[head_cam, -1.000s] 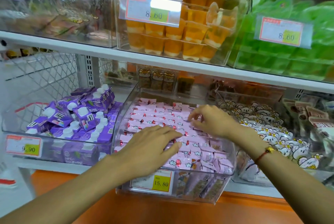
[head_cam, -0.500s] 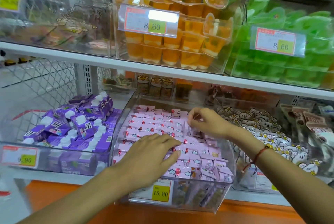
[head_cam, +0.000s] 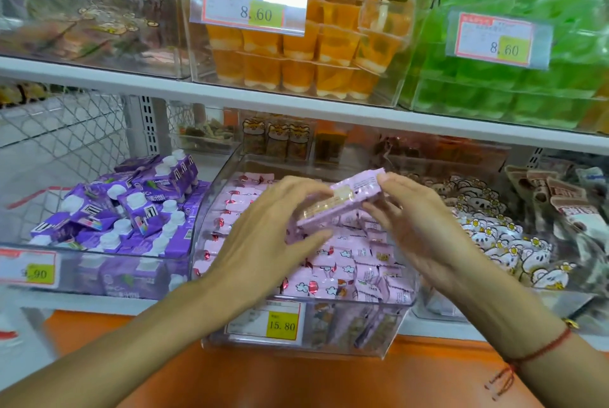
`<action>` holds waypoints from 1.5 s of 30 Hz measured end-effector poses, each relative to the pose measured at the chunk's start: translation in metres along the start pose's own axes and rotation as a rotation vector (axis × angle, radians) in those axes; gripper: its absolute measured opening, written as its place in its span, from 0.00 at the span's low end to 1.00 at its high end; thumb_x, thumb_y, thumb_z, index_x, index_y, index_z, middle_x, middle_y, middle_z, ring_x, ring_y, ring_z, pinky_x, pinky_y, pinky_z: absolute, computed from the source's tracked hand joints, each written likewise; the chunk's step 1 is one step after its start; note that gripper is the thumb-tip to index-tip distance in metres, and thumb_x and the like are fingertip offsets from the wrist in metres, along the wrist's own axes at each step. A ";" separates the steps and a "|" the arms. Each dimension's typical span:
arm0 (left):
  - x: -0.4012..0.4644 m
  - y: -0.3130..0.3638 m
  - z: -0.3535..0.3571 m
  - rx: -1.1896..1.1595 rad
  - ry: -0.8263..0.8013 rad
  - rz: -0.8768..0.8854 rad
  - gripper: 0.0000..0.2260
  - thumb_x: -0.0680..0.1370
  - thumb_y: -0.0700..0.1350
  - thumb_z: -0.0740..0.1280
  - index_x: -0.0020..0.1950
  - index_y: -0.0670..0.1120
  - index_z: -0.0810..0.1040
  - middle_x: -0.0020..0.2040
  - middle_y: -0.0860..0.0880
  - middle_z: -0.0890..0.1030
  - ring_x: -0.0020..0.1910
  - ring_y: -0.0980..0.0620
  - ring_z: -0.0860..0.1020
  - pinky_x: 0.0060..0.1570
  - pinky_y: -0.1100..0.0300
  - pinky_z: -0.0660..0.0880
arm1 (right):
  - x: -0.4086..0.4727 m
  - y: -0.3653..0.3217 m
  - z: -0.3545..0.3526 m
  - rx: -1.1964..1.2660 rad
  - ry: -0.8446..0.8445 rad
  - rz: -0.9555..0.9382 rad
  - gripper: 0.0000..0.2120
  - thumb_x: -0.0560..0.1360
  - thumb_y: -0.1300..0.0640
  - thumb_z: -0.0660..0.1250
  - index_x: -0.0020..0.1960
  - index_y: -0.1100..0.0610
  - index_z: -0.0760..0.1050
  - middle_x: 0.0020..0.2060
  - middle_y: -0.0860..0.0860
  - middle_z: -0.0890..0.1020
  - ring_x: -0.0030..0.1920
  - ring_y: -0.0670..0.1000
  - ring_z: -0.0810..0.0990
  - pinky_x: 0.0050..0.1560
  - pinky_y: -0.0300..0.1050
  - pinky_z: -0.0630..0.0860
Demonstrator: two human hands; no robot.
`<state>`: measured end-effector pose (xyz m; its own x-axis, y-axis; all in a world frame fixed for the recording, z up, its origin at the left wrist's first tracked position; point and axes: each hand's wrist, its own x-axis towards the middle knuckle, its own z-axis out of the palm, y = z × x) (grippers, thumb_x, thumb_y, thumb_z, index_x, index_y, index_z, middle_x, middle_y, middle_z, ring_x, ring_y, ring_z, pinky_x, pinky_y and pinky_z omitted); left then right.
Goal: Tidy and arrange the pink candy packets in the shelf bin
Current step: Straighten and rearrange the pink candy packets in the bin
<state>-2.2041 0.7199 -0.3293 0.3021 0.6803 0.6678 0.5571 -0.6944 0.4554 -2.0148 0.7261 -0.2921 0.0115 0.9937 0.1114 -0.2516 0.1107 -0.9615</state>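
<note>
Head view: both hands' fingers (head_cam: 316, 192) pinch a raised pink packet (head_cam: 342, 201), its print blurred.

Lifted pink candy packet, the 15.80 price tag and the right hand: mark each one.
lifted pink candy packet (head_cam: 342, 201), head view, middle of its back face.
15.80 price tag (head_cam: 280, 324), head view, yellow patch with the number.
right hand (head_cam: 418, 220), head view, back of the hand.

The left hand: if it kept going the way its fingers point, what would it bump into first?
The left hand points up and to the right, and it already touches the lifted pink packet that both hands hold. Past that it would probably meet the right hand; depth is unclear from this one view.
</note>
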 end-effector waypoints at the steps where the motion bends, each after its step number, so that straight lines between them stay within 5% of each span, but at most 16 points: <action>1: 0.002 0.000 -0.003 -0.017 0.018 0.001 0.17 0.74 0.50 0.70 0.62 0.58 0.73 0.60 0.62 0.74 0.56 0.65 0.72 0.50 0.70 0.71 | 0.000 -0.003 0.002 0.036 -0.025 0.017 0.08 0.79 0.61 0.60 0.48 0.63 0.77 0.38 0.52 0.83 0.41 0.45 0.82 0.44 0.35 0.79; 4: 0.008 -0.001 -0.007 -0.396 0.024 -0.281 0.08 0.76 0.47 0.67 0.54 0.56 0.78 0.50 0.59 0.82 0.47 0.63 0.79 0.42 0.72 0.73 | 0.003 -0.010 0.003 0.004 -0.026 0.045 0.11 0.79 0.52 0.61 0.48 0.58 0.77 0.39 0.50 0.83 0.42 0.47 0.82 0.43 0.39 0.81; 7: 0.012 0.006 -0.007 -0.882 -0.064 -0.688 0.07 0.78 0.48 0.65 0.50 0.50 0.82 0.41 0.52 0.85 0.35 0.59 0.82 0.33 0.69 0.76 | 0.005 -0.008 -0.002 -0.195 0.009 -0.011 0.13 0.78 0.46 0.61 0.57 0.51 0.74 0.50 0.50 0.81 0.49 0.48 0.82 0.43 0.40 0.79; 11: 0.012 0.012 -0.005 -1.119 -0.144 -0.816 0.11 0.80 0.44 0.62 0.45 0.45 0.83 0.42 0.44 0.85 0.35 0.52 0.84 0.32 0.63 0.79 | 0.003 -0.003 0.000 -0.393 -0.093 -0.091 0.30 0.65 0.42 0.71 0.65 0.44 0.69 0.53 0.39 0.80 0.51 0.38 0.80 0.50 0.38 0.77; 13: 0.012 0.013 -0.005 -1.114 -0.147 -0.819 0.10 0.79 0.45 0.62 0.46 0.45 0.83 0.44 0.42 0.85 0.38 0.50 0.84 0.32 0.63 0.79 | 0.000 0.001 0.001 -0.438 -0.156 -0.128 0.26 0.68 0.50 0.72 0.64 0.48 0.70 0.44 0.39 0.84 0.44 0.36 0.81 0.43 0.31 0.76; 18: 0.011 0.015 -0.009 -0.959 -0.187 -0.712 0.17 0.71 0.57 0.67 0.55 0.49 0.82 0.53 0.47 0.84 0.50 0.51 0.83 0.41 0.61 0.81 | -0.002 -0.001 -0.001 -0.434 -0.081 -0.251 0.24 0.61 0.50 0.76 0.55 0.52 0.76 0.44 0.48 0.84 0.42 0.44 0.82 0.43 0.35 0.77; 23: 0.010 0.015 -0.018 -0.799 -0.033 -0.565 0.17 0.72 0.44 0.72 0.59 0.55 0.78 0.57 0.54 0.81 0.48 0.58 0.83 0.42 0.69 0.78 | -0.004 0.003 -0.002 -0.751 -0.037 -0.369 0.17 0.64 0.47 0.76 0.46 0.50 0.72 0.40 0.42 0.76 0.40 0.39 0.73 0.42 0.31 0.69; 27: 0.011 0.012 -0.015 -0.562 0.158 -0.394 0.21 0.67 0.42 0.77 0.57 0.52 0.76 0.48 0.61 0.81 0.50 0.66 0.79 0.46 0.74 0.74 | -0.009 0.003 -0.002 -1.071 -0.155 -0.525 0.21 0.69 0.48 0.73 0.59 0.47 0.71 0.54 0.42 0.76 0.57 0.43 0.73 0.58 0.40 0.70; 30: 0.009 0.013 -0.010 -0.552 0.131 -0.276 0.19 0.68 0.39 0.76 0.55 0.53 0.76 0.48 0.62 0.81 0.49 0.66 0.79 0.44 0.71 0.76 | -0.009 0.002 0.006 -1.070 -0.293 -0.630 0.23 0.73 0.55 0.71 0.66 0.47 0.70 0.58 0.42 0.76 0.56 0.39 0.72 0.55 0.33 0.68; 32: 0.009 0.009 -0.004 -0.573 0.124 -0.281 0.23 0.69 0.37 0.76 0.58 0.54 0.73 0.51 0.61 0.80 0.51 0.66 0.78 0.46 0.70 0.76 | -0.004 0.002 0.009 -1.108 -0.268 -0.689 0.20 0.73 0.57 0.70 0.63 0.48 0.72 0.55 0.42 0.78 0.53 0.41 0.75 0.53 0.36 0.71; 35: 0.005 -0.002 0.000 -0.328 0.030 -0.305 0.30 0.71 0.43 0.75 0.67 0.59 0.65 0.63 0.61 0.73 0.57 0.65 0.73 0.52 0.67 0.73 | 0.010 -0.004 0.005 -1.072 -0.120 -0.657 0.19 0.73 0.57 0.70 0.61 0.51 0.69 0.50 0.43 0.80 0.47 0.44 0.80 0.51 0.46 0.78; 37: -0.002 -0.010 0.000 -0.039 -0.121 -0.237 0.27 0.75 0.50 0.70 0.70 0.59 0.62 0.67 0.59 0.69 0.57 0.66 0.69 0.53 0.66 0.68 | 0.023 -0.006 0.000 -1.081 -0.086 -0.580 0.26 0.74 0.60 0.69 0.67 0.51 0.62 0.46 0.43 0.79 0.43 0.43 0.80 0.47 0.38 0.76; 42: -0.008 -0.024 0.002 0.336 -0.401 -0.113 0.20 0.81 0.59 0.50 0.67 0.54 0.71 0.65 0.55 0.74 0.63 0.56 0.68 0.59 0.59 0.65 | 0.044 0.005 0.004 -1.249 -0.235 -0.419 0.31 0.76 0.63 0.65 0.71 0.45 0.55 0.52 0.54 0.77 0.48 0.54 0.81 0.53 0.55 0.77; 45: -0.008 -0.026 0.002 0.345 -0.432 -0.123 0.21 0.81 0.59 0.49 0.67 0.53 0.71 0.64 0.55 0.75 0.64 0.55 0.67 0.59 0.58 0.64 | 0.053 0.009 0.005 -1.099 -0.350 -0.282 0.24 0.76 0.63 0.65 0.64 0.44 0.60 0.46 0.48 0.76 0.42 0.47 0.80 0.49 0.49 0.79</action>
<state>-2.2197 0.7329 -0.3481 0.4674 0.8360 0.2875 0.8071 -0.5362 0.2472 -2.0210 0.7799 -0.2941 -0.3748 0.8923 0.2518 0.6852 0.4495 -0.5731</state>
